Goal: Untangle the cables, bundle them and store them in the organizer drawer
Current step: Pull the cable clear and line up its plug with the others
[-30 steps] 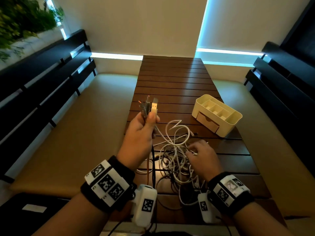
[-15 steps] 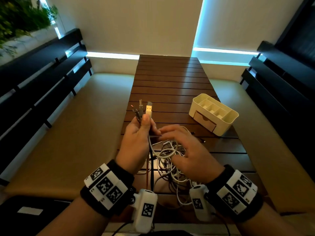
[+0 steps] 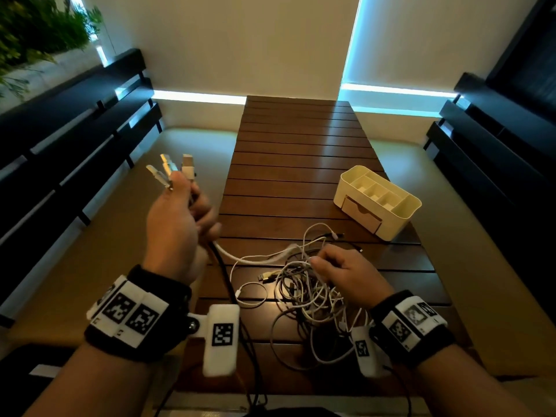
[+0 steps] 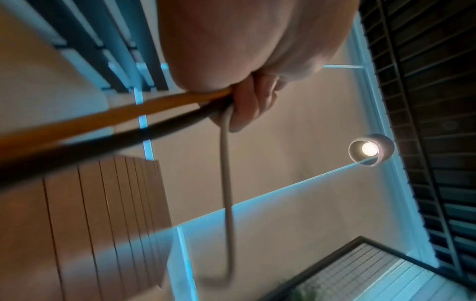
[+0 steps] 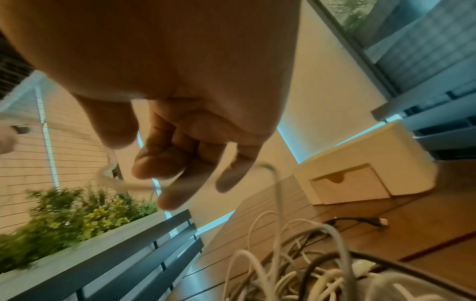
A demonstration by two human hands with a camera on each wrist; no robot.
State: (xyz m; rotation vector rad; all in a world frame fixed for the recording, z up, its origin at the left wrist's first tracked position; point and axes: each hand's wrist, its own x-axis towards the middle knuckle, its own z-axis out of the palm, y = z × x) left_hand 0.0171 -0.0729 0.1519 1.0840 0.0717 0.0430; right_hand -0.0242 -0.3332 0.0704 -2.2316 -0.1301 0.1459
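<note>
Knots could be tightening under pulling: left hand (image 3: 177,233) is gripping plug ends (image 3: 173,171) at ten o'clock; right hand (image 3: 346,272) fingers are pinching a white cable (image 3: 255,259) from the tangle (image 3: 310,296).

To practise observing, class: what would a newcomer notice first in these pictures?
The left hand, raised left of the table, grips several cable ends pointing upward. A tangle of cables sprawls on its near end, the right hand curled round one strand; the cream organizer stands beyond.

Left hand (image 3: 177,224) pulled cables (image 3: 240,259) leftward — right hand (image 3: 346,275) dropped onto tangle (image 3: 307,293).
</note>
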